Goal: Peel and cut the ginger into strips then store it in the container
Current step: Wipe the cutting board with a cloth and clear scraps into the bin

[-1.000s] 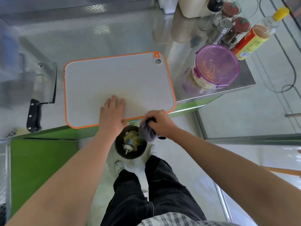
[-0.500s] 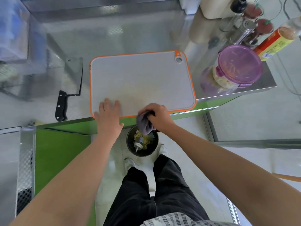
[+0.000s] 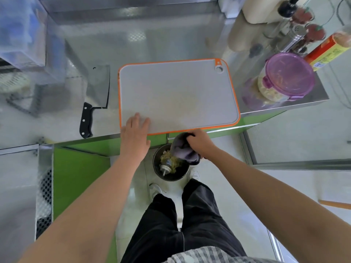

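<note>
The grey cutting board (image 3: 176, 93) with an orange rim lies bare on the steel counter. My left hand (image 3: 135, 137) rests flat on its near left corner, fingers apart, holding nothing. My right hand (image 3: 199, 144) is closed on a dark grey cloth (image 3: 183, 150) just past the counter's front edge, above a black bin (image 3: 171, 175) on the floor that holds peelings and a small bottle. A round container (image 3: 284, 78) with a purple lid, pale ginger strips inside, stands at the right end of the counter. The cleaver (image 3: 96, 95) lies left of the board.
Sauce bottles, shakers and jars (image 3: 300, 35) crowd the back right corner. A blurred clear box (image 3: 20, 35) and a wire rack stand at the far left. My legs and shoes are beside the bin below the green counter front (image 3: 76, 171).
My right hand with the cloth has gone from the board's front edge down over the bin. The left hand has slid towards the board's left corner. The view has shifted left.
</note>
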The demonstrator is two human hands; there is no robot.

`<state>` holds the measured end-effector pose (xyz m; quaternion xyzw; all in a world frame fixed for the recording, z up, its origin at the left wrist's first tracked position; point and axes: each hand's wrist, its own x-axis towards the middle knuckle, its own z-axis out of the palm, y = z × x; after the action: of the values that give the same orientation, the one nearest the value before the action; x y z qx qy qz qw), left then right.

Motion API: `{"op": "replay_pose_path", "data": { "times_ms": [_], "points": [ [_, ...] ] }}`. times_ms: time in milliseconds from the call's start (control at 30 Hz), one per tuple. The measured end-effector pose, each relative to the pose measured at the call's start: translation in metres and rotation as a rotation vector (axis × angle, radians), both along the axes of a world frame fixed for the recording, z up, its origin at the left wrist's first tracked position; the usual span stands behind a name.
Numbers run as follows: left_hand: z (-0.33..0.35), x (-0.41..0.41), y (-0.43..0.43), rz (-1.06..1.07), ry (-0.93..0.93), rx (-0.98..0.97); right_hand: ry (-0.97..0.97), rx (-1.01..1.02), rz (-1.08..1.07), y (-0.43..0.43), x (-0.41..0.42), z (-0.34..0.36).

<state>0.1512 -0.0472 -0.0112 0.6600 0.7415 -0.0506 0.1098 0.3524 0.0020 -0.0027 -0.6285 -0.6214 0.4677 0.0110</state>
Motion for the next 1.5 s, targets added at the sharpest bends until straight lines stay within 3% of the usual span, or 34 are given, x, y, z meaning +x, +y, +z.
{"op": "replay_pose_path", "data": {
  "times_ms": [100, 200, 300, 600, 700, 833, 967, 1067, 1233, 1400, 1500],
  "points": [
    [0.000, 0.005, 0.001, -0.050, 0.022, 0.005, -0.006, -0.145, -0.264, 0.009, 0.019, 0.003],
    [0.000, 0.010, 0.000, -0.063, 0.055, 0.019, 0.228, -0.389, -0.604, 0.014, 0.022, 0.010],
    [-0.002, 0.010, 0.005, -0.063, 0.038, 0.036, 0.374, -0.497, -0.711, 0.020, 0.020, 0.015],
    [0.002, 0.007, 0.041, -0.070, 0.019, 0.033, 0.424, -0.589, -0.589, 0.072, 0.023, 0.030],
    [0.008, 0.017, 0.059, 0.010, 0.029, 0.005, 0.377, -0.441, -0.534, 0.100, 0.019, 0.029],
    [0.010, 0.030, 0.078, 0.089, 0.090, -0.065, -0.008, -0.026, -0.167, 0.130, 0.025, 0.020],
    [0.006, 0.046, 0.082, -0.067, 0.072, -0.063, -0.227, 0.126, 0.263, 0.128, 0.040, 0.024],
    [0.011, 0.061, 0.086, -0.042, 0.064, -0.058, -0.356, 0.113, 0.525, 0.121, 0.045, 0.023],
    [0.020, 0.080, 0.098, -0.079, 0.151, -0.113, -0.287, 0.149, 0.485, 0.124, 0.056, 0.019],
    [0.019, 0.088, 0.102, 0.100, 0.081, -0.173, -0.232, 0.144, 0.496, 0.116, 0.064, 0.017],
    [0.013, 0.087, 0.116, 0.213, 0.015, -0.085, -0.184, 0.153, 0.462, 0.125, 0.064, 0.017]
  ]
}}
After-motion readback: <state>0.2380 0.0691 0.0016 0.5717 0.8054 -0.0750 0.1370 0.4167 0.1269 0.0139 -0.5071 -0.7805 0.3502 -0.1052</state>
